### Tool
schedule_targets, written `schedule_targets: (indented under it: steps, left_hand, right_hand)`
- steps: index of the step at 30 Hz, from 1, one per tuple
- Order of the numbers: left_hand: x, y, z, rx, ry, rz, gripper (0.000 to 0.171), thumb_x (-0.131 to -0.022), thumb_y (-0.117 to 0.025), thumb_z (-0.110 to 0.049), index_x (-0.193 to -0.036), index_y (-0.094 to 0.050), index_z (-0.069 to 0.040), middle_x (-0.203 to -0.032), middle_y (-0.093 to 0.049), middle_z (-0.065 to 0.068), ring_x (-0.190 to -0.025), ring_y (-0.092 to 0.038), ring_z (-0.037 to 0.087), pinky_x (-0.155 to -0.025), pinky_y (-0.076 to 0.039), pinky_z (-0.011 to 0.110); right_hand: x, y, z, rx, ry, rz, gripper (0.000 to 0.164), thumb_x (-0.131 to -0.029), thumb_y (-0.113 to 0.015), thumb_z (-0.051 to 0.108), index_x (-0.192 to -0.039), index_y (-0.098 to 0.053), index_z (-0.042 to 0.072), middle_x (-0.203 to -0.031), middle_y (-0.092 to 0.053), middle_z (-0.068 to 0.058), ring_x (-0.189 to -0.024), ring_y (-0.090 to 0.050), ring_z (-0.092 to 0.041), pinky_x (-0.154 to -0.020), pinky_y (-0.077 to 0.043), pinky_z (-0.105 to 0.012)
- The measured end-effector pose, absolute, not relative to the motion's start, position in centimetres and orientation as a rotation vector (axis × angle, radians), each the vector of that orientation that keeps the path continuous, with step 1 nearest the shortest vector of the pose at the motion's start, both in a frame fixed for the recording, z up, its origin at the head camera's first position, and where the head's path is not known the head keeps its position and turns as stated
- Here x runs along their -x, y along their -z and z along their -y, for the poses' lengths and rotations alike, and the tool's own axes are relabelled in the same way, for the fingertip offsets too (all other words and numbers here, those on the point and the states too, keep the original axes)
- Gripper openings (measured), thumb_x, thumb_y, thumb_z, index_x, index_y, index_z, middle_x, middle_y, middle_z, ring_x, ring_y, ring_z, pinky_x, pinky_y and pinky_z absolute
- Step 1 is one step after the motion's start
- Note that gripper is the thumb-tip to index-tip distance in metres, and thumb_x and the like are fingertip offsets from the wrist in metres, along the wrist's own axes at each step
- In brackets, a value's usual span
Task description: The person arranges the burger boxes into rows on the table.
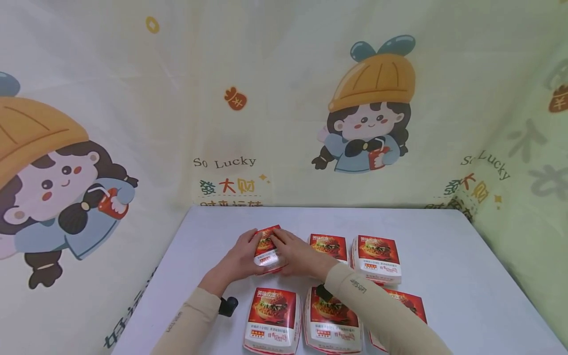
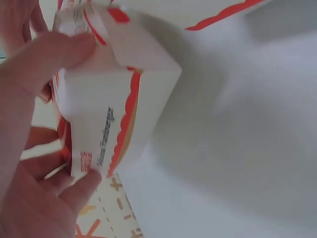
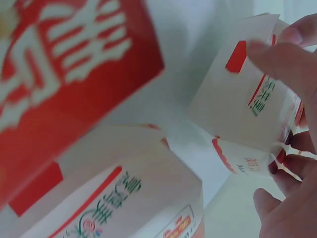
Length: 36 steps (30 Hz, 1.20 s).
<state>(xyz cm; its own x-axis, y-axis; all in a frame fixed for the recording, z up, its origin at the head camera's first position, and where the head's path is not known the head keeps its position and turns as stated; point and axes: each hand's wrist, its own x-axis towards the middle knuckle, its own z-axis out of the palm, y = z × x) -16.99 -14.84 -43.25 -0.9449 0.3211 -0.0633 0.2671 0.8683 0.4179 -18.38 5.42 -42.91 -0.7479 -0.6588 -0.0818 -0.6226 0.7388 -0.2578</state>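
Observation:
Both hands hold one red and white burger box [image 1: 266,249] with a burger picture on its top, at the back left of the group. My left hand [image 1: 239,256] grips its left side; in the left wrist view the thumb [image 2: 74,52] lies over the front flap and fingertips are on the side wall. My right hand [image 1: 301,254] grips the right side, its thumb [image 3: 272,57] on the front flap in the right wrist view. The held box looks tilted in the wrist views. Whether it touches the table is hard to tell.
Two similar boxes, a middle one [image 1: 328,245] and a right one [image 1: 377,256], stand in the back row. In front are a left box [image 1: 271,315], a centre box [image 1: 333,325] and a right box [image 1: 406,303] partly behind my right sleeve. All stand on a white table [image 1: 461,276] before a printed cloth.

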Motion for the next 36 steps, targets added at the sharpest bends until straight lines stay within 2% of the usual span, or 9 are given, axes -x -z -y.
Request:
schedule_targets:
  steps: [5,12,18,22,27,32,36]
  left_hand:
    - [17.3,42.8,14.8,-0.533,-0.701,-2.834,0.098,-0.074,-0.088,-0.032,-0.152,-0.035,-0.005,-0.158,-0.031,0.016,-0.141,-0.036,0.033,-0.106,-0.049,0.046]
    - [17.5,42.4,14.6,-0.627,-0.731,-2.764,0.096,-0.075,-0.087,-0.031,-0.153,-0.036,-0.008,-0.159,-0.030,0.013,-0.141,-0.037,0.030,-0.104,-0.051,0.045]
    - [17.0,42.8,14.2,-0.685,-0.642,-2.794,0.098,-0.076,-0.085,-0.038,-0.153,-0.034,-0.007,-0.158,-0.029,0.014,-0.141,-0.034,0.031,-0.102,-0.053,0.044]
    - [16.7,43.2,13.9,-0.723,-0.523,-2.865,0.101,-0.076,-0.085,-0.040,-0.154,-0.031,-0.008,-0.158,-0.029,0.015,-0.142,-0.032,0.030,-0.102,-0.053,0.044]
    - [16.8,43.3,13.8,-0.783,-0.425,-2.911,0.097,-0.076,-0.084,-0.042,-0.152,-0.035,-0.007,-0.156,-0.033,0.017,-0.141,-0.034,0.030,-0.102,-0.052,0.043]
    - [17.2,43.5,13.7,-0.804,-0.442,-2.910,0.092,-0.075,-0.086,-0.039,-0.148,-0.040,-0.008,-0.151,-0.038,0.016,-0.137,-0.039,0.029,-0.102,-0.053,0.042]
    - [17.2,43.9,13.7,-0.800,-0.481,-2.878,0.087,-0.075,-0.087,-0.035,-0.145,-0.043,-0.008,-0.148,-0.040,0.016,-0.133,-0.042,0.029,-0.102,-0.053,0.042]
  right_hand:
    - [18.4,42.6,-5.9,1.051,0.231,-2.792,0.105,-0.080,-0.081,0.044,-0.158,-0.021,0.008,-0.166,-0.016,-0.011,-0.154,-0.016,-0.030,-0.122,-0.030,-0.040]
    - [18.3,42.1,-6.0,1.013,0.246,-2.835,0.103,-0.078,-0.082,0.047,-0.156,-0.028,0.006,-0.162,-0.026,-0.016,-0.151,-0.023,-0.035,-0.123,-0.028,-0.044]
    - [18.0,42.2,-6.1,1.005,0.257,-2.835,0.099,-0.078,-0.081,0.047,-0.154,-0.033,0.008,-0.155,-0.035,-0.015,-0.148,-0.029,-0.031,-0.119,-0.035,-0.041]
    - [18.0,42.2,-6.2,0.958,0.306,-2.816,0.098,-0.079,-0.081,0.048,-0.154,-0.032,0.009,-0.157,-0.032,-0.015,-0.148,-0.028,-0.030,-0.117,-0.038,-0.042]
    - [18.0,42.5,-6.1,0.906,0.345,-2.792,0.097,-0.079,-0.080,0.049,-0.155,-0.032,0.011,-0.160,-0.026,-0.013,-0.149,-0.025,-0.029,-0.114,-0.042,-0.042]
    - [17.9,42.7,-6.4,0.906,0.371,-2.767,0.094,-0.081,-0.080,0.042,-0.155,-0.031,0.012,-0.162,-0.022,-0.012,-0.149,-0.025,-0.027,-0.113,-0.043,-0.040]
    - [17.8,42.8,-6.6,0.923,0.370,-2.726,0.089,-0.084,-0.079,0.034,-0.155,-0.031,0.011,-0.160,-0.027,-0.011,-0.146,-0.032,-0.025,-0.113,-0.044,-0.039]
